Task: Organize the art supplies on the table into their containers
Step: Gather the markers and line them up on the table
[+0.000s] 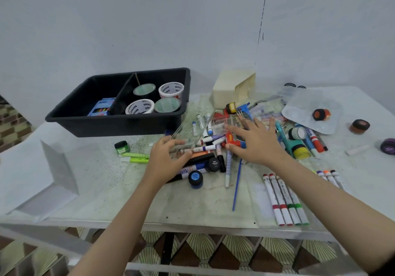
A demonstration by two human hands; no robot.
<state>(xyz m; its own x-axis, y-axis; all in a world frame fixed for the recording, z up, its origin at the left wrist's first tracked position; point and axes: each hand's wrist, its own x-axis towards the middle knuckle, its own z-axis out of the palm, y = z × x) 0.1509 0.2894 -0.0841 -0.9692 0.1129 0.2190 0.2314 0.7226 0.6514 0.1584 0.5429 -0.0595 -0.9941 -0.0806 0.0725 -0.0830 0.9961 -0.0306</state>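
A heap of markers (210, 145), paint jars and pens lies in the middle of the table. My left hand (165, 160) grips the near end of a clear plastic box (192, 126) that is tilted over the heap. My right hand (254, 142) is spread flat, fingers straight, over a red and blue pack (232, 140) and the markers to the box's right. A black divided bin (119, 113) at the back left holds tape rolls (140, 105) and a blue pencil pack (102, 107).
Red and green markers (286, 201) lie in a row near the front edge, a blue paintbrush (237, 187) beside them. A cream box (234, 89) and a clear lid (312, 109) sit at the back right. Green highlighters (136, 157) and white paper (32, 169) lie left.
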